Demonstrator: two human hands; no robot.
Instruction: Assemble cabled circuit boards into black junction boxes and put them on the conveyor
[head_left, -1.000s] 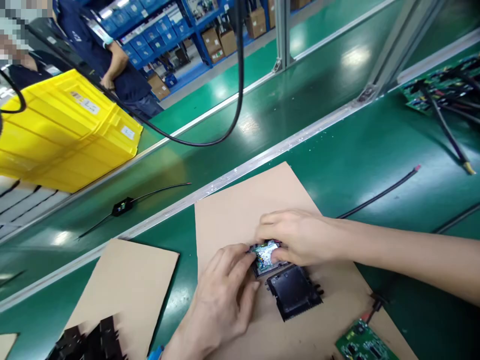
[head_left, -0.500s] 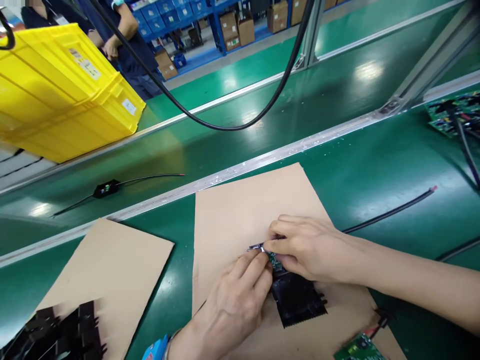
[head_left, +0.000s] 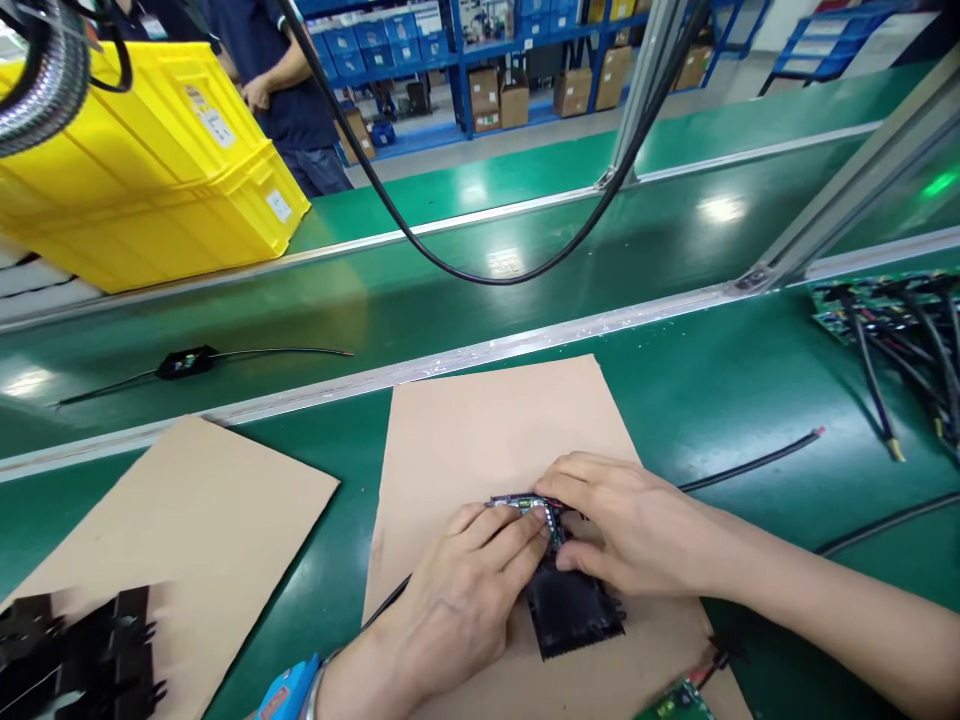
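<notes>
Over a cardboard sheet [head_left: 487, 430], both hands are at a small green circuit board [head_left: 553, 525] in a black plastic housing. The housing's open black cover [head_left: 574, 612] hangs toward me from the board. My left hand [head_left: 472, 590] presses its fingertips on the board's left part. My right hand [head_left: 630, 520] grips the board's right and far edge between fingers and thumb. A black cable [head_left: 386, 602] passes out under my left wrist, another [head_left: 750, 466] lies to the right. The fingers cover part of the board.
Black plastic housings [head_left: 90, 650] lie on a second cardboard sheet [head_left: 202, 520] at left. Circuit boards with cables [head_left: 892, 320] are at right, another board [head_left: 679, 703] near the front. Beyond stand a yellow bin [head_left: 150, 170] and a person [head_left: 289, 90]. A black cable [head_left: 487, 280] hangs ahead.
The view has shifted, showing more of the boards at right. My left fingertips now lie over the board, and my right thumb has moved apart from the fingers, down by the cover.
</notes>
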